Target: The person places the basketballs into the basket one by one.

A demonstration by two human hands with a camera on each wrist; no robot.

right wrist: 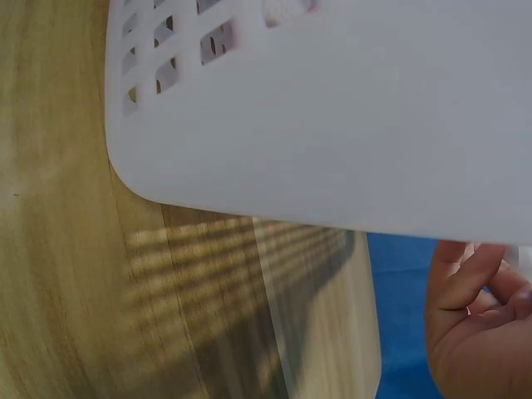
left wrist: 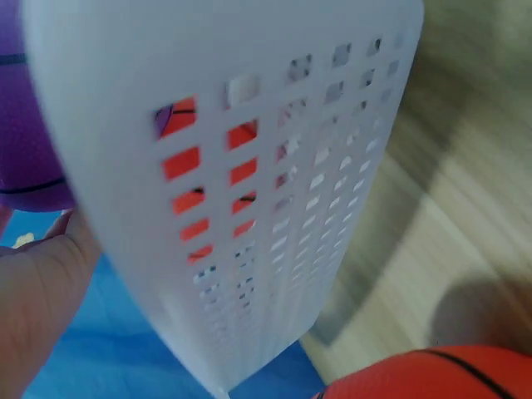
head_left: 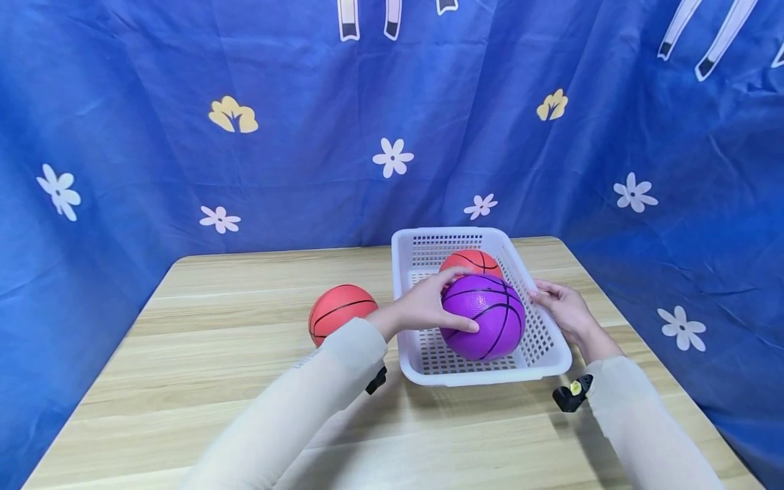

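Observation:
My left hand (head_left: 422, 304) holds a purple toy basketball (head_left: 486, 323) from its left side, thumb across the front and fingers over the top. That ball is within the rim of a white plastic basket (head_left: 484, 379), in front of an orange-red ball (head_left: 468, 259) in the basket and partly covering it. At the basket's right rim, my right hand (head_left: 566, 313) grips the edge; in the right wrist view the fingers of this hand (right wrist: 482, 324) are curled at the rim. Through the basket's holes in the left wrist view, parts of the orange-red ball (left wrist: 181, 163) show.
Left of the basket, another red ball (head_left: 343, 309) with black lines sits on the wooden table (head_left: 202, 354), partly behind my left forearm. A blue curtain (head_left: 294, 170) with flowers hangs along the back and sides of the table.

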